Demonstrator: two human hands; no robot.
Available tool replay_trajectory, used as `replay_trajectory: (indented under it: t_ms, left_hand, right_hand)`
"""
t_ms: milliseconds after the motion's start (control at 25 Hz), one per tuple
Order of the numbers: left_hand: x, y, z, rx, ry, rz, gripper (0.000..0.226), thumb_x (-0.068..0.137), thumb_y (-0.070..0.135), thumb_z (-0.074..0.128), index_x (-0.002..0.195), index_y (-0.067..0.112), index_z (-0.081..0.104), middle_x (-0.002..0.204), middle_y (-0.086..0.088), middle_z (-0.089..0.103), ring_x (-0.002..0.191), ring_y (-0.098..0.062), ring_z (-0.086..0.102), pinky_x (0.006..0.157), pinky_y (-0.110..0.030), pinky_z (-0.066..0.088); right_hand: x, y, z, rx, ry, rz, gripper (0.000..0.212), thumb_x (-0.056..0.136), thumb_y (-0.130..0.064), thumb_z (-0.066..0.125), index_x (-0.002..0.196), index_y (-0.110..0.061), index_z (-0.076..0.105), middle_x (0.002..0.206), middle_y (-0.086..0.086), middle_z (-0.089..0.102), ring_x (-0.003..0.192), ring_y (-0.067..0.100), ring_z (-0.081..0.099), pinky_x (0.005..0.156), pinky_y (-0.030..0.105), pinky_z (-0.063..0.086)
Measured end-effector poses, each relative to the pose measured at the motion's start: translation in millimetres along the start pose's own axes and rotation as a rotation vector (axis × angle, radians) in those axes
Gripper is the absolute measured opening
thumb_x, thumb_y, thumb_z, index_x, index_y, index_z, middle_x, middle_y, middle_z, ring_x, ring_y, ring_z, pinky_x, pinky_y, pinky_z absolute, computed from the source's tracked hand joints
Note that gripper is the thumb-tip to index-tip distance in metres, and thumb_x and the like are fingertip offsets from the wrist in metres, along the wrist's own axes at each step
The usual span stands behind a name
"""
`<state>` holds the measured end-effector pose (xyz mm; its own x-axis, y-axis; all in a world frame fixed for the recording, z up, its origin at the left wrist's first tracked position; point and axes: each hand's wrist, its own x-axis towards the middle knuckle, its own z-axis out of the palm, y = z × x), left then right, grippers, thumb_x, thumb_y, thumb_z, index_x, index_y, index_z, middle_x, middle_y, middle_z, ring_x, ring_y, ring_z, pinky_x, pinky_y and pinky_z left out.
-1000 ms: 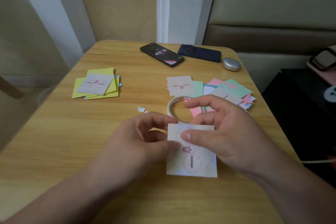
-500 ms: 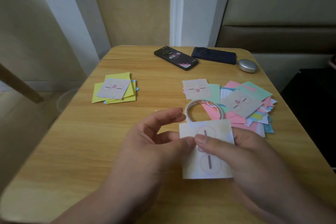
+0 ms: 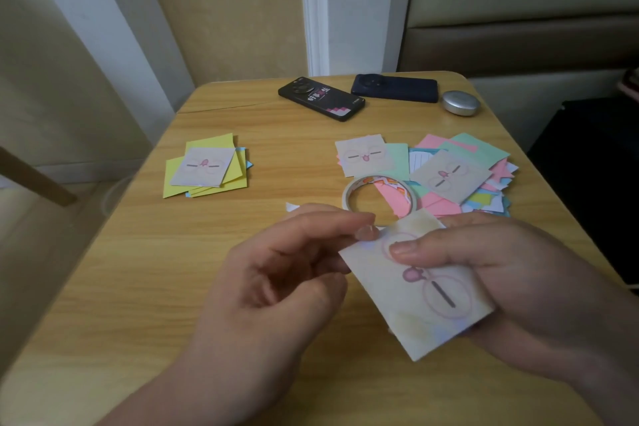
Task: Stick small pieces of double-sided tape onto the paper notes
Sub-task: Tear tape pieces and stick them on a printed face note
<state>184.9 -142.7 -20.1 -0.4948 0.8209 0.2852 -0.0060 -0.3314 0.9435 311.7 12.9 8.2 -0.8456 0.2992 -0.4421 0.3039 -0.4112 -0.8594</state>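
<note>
Near the tape roll, right hand pinches a note — thumb above, fingers beneath — while left hand's curled forefinger touches its corner; grip unclear.

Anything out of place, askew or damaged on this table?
The right pile of notes is fanned out unevenly, with the tape roll lying partly on it; a small white scrap lies loose by the left hand. A crack-like line crosses the table at its far-left corner.

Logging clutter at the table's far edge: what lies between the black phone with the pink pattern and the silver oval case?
A dark blue phone lies flat on the wood between them, as the head view shows.
</note>
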Motion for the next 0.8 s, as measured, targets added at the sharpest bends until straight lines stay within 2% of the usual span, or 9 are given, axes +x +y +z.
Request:
replay_trajectory:
  t_ms: [120,280,440,560,680,800]
  left_hand:
    - [-1.4,0.7,1.4,0.114,-0.021,0.069,0.035,0.076,-0.001,0.058,0.108,0.004,0.073,0.109,-0.012,0.066,0.101,-0.031,0.066,0.084,-0.029,0.05]
    - [-1.1,2.7,4.9,0.205,-0.011,0.152,0.023,0.082,0.002,0.068,0.104,0.0,0.073,0.105,-0.01,0.066,0.096,-0.025,0.067,0.081,-0.024,0.05]
    - [-3.0,5.1,5.2,0.324,0.022,0.206,0.02,0.085,0.013,0.071,0.104,0.013,0.075,0.102,-0.006,0.067,0.087,-0.026,0.068,0.067,-0.035,0.052]
    - [-2.2,3.4,4.1,0.468,0.045,0.264,0.02,0.086,0.013,0.073,0.105,0.017,0.076,0.101,-0.007,0.069,0.081,-0.027,0.067,0.055,-0.044,0.049]
    - [-0.8,0.7,3.0,0.497,0.04,0.306,0.024,0.084,0.01,0.074,0.107,0.018,0.075,0.101,-0.007,0.068,0.082,-0.029,0.066,0.055,-0.046,0.046]
    - [-0.9,2.4,2.3,0.545,0.038,0.327,0.024,0.084,0.01,0.075,0.107,0.018,0.074,0.1,-0.004,0.068,0.082,-0.027,0.065,0.054,-0.043,0.044]
  right_hand:
    - [-3.3,-3.6,-3.7,0.001,-0.032,0.032,0.068,0.05,-0.021,0.082,0.108,0.011,0.067,0.119,0.04,0.058,0.097,0.054,0.061,0.079,0.051,0.026]
    - [-5.5,-6.4,-2.8,0.059,-0.103,0.071,0.055,0.054,-0.012,0.078,0.105,0.006,0.072,0.11,0.032,0.068,0.088,0.037,0.066,0.08,0.046,0.04]
    - [-4.8,-6.0,-2.8,0.082,-0.166,0.097,0.058,0.055,-0.017,0.078,0.108,0.005,0.071,0.122,0.034,0.062,0.099,0.039,0.06,0.088,0.048,0.036]
    - [-5.0,-6.8,-2.8,0.096,-0.211,0.08,0.053,0.059,-0.018,0.076,0.108,0.001,0.073,0.116,0.026,0.066,0.104,0.036,0.06,0.092,0.047,0.04]
    - [-4.3,-6.8,-3.1,0.086,-0.224,0.088,0.052,0.061,-0.018,0.075,0.109,0.0,0.073,0.121,0.028,0.065,0.11,0.04,0.06,0.096,0.05,0.04]
    - [-5.3,-7.2,-1.6,0.078,-0.231,0.085,0.041,0.061,-0.017,0.075,0.099,-0.001,0.076,0.113,0.026,0.066,0.117,0.048,0.058,0.102,0.055,0.037]
